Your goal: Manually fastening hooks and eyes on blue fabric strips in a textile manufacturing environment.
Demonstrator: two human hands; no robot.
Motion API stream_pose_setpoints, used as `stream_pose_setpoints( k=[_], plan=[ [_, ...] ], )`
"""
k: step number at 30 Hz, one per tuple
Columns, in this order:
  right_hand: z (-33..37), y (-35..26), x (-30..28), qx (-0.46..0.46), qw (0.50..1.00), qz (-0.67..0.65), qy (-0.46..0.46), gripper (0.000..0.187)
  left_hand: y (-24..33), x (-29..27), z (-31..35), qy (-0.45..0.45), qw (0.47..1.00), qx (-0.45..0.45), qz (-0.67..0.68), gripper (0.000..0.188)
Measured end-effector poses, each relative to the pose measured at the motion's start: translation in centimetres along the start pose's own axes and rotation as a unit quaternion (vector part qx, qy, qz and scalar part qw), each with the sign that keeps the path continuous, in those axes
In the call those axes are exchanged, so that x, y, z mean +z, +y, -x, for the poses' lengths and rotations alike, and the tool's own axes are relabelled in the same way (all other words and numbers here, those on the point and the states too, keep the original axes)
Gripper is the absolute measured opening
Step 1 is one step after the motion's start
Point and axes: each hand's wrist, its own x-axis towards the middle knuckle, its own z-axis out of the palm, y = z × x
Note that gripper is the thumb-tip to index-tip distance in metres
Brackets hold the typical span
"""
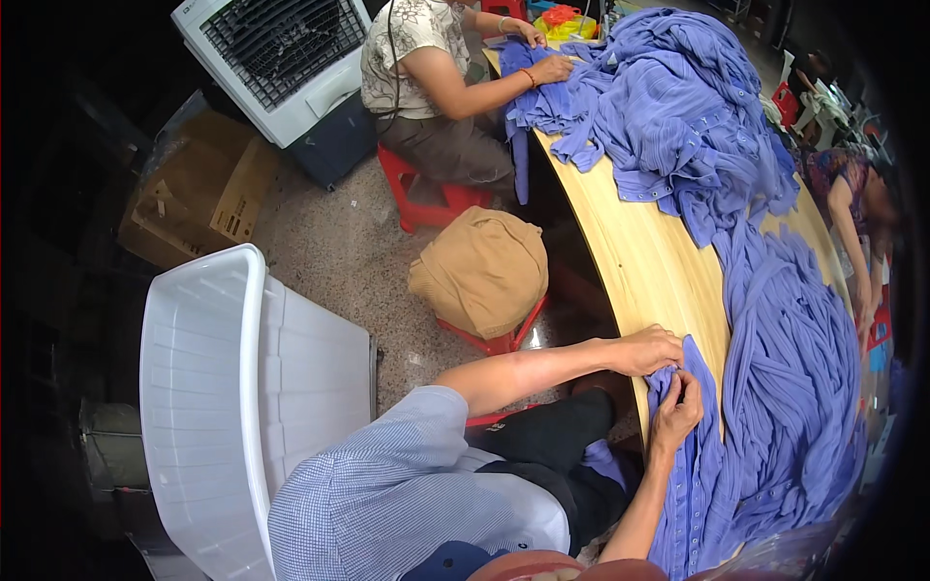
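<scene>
Wooden tabletop [668, 266] partly hidden beneath heaped violet fabric [787, 339]

Left fingers [668, 345]: tips unclear | co-worker [418, 44]: head cut off | air cooler [276, 53]: clipped

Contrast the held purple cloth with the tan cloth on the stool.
The purple cloth is held by the left hand and right hand by the table edge; the tan cloth sits on a red stool, unheld. The purple cloth runs out in a long strip; the tan cloth is gathered into a rounded mound. Both are creased fabric.
</scene>
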Motion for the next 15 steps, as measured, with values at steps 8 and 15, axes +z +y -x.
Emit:
stream_pose_setpoints(
  k=[8, 15],
  plan=[
    [-0.31, -0.33, 0.03, -0.003, 1.000, 0.006, -0.003, 0.005, -0.13, 0.04, 0.02, -0.045, 0.999, -0.019, -0.008, 0.009],
    [0.09, -0.02, 0.04, 0.037, 0.999, 0.005, 0.036, 0.005, 0.12, -0.01, 0.20, -0.050, 0.998, 0.000, -0.027, 0.009]
  ],
)
